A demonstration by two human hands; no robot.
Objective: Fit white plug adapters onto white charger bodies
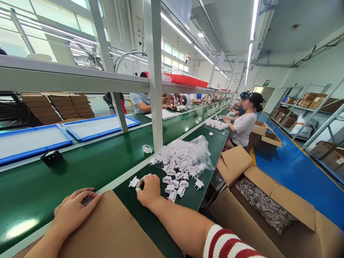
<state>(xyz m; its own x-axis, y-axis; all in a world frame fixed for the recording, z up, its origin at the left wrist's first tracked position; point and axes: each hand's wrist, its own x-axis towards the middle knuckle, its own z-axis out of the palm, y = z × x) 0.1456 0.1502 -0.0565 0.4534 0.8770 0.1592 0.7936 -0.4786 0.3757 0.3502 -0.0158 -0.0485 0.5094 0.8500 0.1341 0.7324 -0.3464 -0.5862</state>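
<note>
My left hand point(76, 208) rests at the upper left edge of a brown cardboard piece point(115, 229). Its fingers are loosely bent, and a gap shows between thumb and forefinger with nothing visible in it. Over the dark green bench, my right hand point(149, 189) is closed, fingers curled down; whatever they hold is hidden. A white plug-like part with pins point(133, 181) lies just left of that hand. Loose white plastic parts point(173, 184) lie beyond and right of it, spilling from a clear plastic bag point(202, 150) full of them.
A green conveyor belt point(88, 165) runs along the left, carrying a white part point(146, 148) and a black piece point(51, 157). A post point(156, 107) rises beside the bag. At right stands an open carton point(239, 157) of bagged parts. A co-worker point(243, 122) sits farther along.
</note>
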